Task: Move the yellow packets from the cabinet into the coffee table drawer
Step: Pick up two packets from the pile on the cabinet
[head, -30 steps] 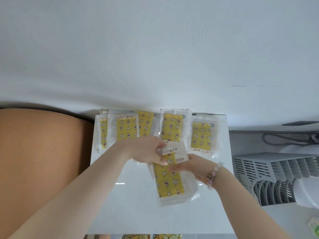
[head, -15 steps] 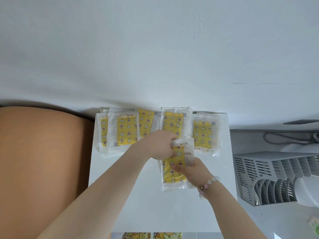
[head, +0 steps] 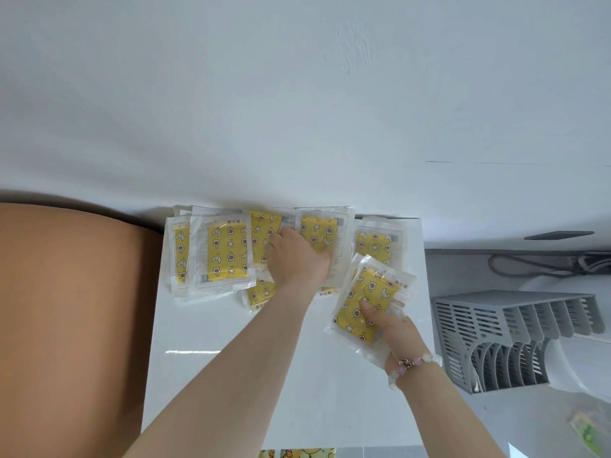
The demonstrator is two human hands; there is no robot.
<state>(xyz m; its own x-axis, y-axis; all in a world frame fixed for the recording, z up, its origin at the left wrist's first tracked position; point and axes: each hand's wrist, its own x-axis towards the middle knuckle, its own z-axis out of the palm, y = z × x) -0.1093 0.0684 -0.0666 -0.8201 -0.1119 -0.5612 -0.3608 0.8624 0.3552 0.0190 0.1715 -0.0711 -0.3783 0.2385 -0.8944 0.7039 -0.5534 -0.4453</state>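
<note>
The white worktop (head: 264, 375) of the cabinet meets the wall, with a slatted grey rack (head: 496, 332) just beside it on the right. The yellow packets (head: 228, 252) lie in an overlapping row along the wall. Their long axes run away from the person, toward the wall.

The right grip (head: 393, 322) is clenched on a small stack of packets (head: 367, 302). It holds them off to the right, probably so that the other arm has free room. This stack is tilted, its far end leaning right.

The left grip (head: 299, 256) rests on a middle packet (head: 317, 231) with bent fingers. Whether it already pinches the packet I cannot tell.
</note>
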